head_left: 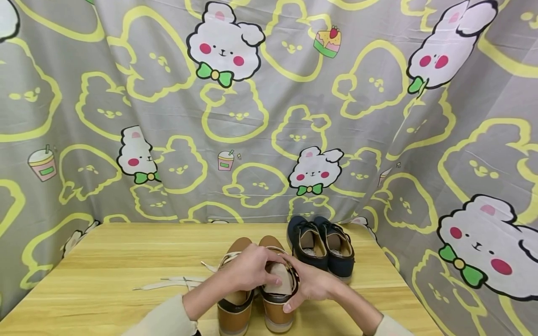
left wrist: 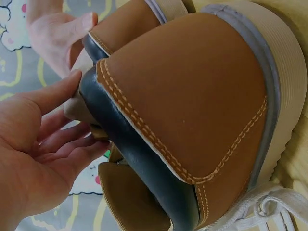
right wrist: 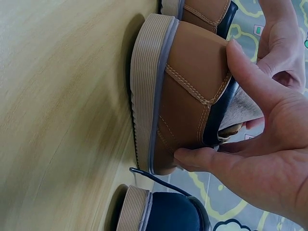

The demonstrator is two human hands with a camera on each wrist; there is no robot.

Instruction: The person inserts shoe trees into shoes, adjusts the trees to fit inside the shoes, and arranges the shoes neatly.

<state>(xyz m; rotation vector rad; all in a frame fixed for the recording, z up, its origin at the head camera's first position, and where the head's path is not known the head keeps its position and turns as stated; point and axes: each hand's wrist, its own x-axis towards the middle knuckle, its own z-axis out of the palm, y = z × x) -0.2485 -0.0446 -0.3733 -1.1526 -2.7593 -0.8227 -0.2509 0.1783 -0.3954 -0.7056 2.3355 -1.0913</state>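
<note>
Two tan leather lace-up shoes with dark collars stand side by side, heels toward me: the left shoe and the right shoe. My right hand grips the right shoe from its outer side, thumb near the heel and fingers farther forward. A beige insole sticks up above that shoe's collar. My left hand reaches over the left shoe and holds the insole, its thumb on the beige surface. Part of the insole and the left fingertips are hidden inside the opening.
A pair of navy shoes stands behind and to the right on the wooden table. White laces trail left from the left tan shoe. Patterned grey curtain surrounds the table's back and sides.
</note>
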